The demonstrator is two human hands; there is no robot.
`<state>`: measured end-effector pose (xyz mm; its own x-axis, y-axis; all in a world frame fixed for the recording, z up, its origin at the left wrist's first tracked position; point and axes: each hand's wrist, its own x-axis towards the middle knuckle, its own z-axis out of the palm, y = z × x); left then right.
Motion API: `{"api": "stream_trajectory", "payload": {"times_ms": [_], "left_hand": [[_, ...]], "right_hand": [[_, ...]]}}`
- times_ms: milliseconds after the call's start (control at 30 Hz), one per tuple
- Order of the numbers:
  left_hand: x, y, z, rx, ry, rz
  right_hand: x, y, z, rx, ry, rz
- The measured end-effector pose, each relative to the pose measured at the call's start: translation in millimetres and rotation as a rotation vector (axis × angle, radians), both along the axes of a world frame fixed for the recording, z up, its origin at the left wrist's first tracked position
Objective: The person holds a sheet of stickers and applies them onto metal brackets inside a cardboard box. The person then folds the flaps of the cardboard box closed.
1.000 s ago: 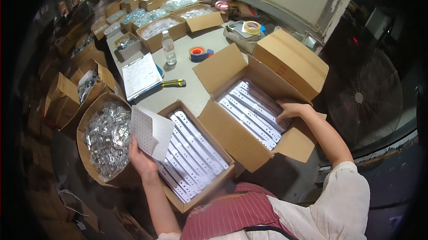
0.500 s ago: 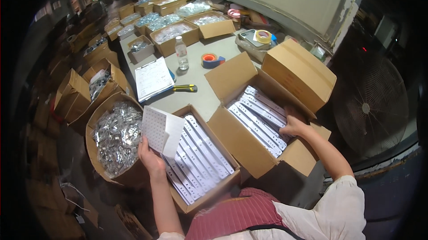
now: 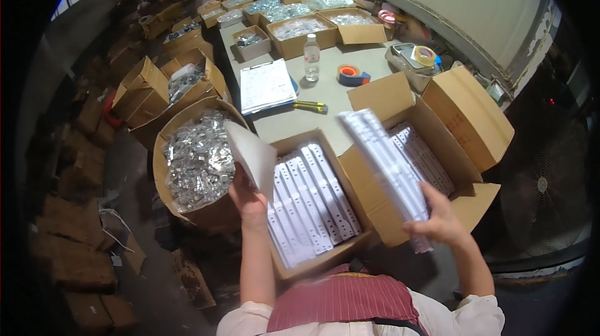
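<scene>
A worker in a cream top and a red striped apron (image 3: 344,301) holds a bundle of white perforated strips (image 3: 389,173) in the right hand (image 3: 442,216), thumb and fingers closed about its near end, the bundle slanting away to the far left over a flap of the open right-hand carton (image 3: 445,130). The bundle is slightly blurred; more strips (image 3: 426,156) stand in rows inside that carton. The left hand (image 3: 248,195) is partly closed on the near edge of a bent white sheet (image 3: 253,156), some of its fingers hidden from view. The sheet rises between a carton of shiny bagged metal parts (image 3: 197,164) at left and the near middle carton (image 3: 329,253), where a row of white punched strips (image 3: 312,202) lies side by side. Farther off on the grey table (image 3: 278,127) are a clipboard with papers (image 3: 267,86), a yellow-and-black utility knife (image 3: 310,107), a clear plastic bottle (image 3: 311,60) and an orange-and-blue tape dispenser (image 3: 353,75). Open cartons of bagged parts (image 3: 300,29) crowd the table's far end. A closed carton (image 3: 476,114) sits just beyond the right-hand carton, and a round fan (image 3: 541,185) stands in shadow at far right.
</scene>
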<state>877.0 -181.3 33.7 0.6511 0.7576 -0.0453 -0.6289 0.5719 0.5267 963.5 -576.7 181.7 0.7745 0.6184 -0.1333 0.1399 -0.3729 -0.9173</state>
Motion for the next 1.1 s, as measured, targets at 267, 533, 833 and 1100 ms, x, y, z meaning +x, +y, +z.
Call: {"api": "stream_trajectory", "payload": {"times_ms": [267, 533, 833, 1100], "left_hand": [[-13.7, -9.9, -14.0, 0.233, -0.094, -0.005], [-1.8, 0.4, 3.2, -0.103, -0.035, -0.141], [-5.2, -8.4, 12.9, -0.07, 0.052, -0.061], [4.9, -15.5, 15.7, -0.048, 0.112, -0.103]], "right_hand": [[-14.1, 128.2, -115.0, -0.147, 0.11, 0.185], [-49.4, 163.5, -147.6, -0.456, -0.431, 0.191], [-33.9, 190.3, -121.3, -0.774, -0.843, 0.416], [-15.6, 151.7, -155.4, -0.392, -0.909, 0.628]]}}
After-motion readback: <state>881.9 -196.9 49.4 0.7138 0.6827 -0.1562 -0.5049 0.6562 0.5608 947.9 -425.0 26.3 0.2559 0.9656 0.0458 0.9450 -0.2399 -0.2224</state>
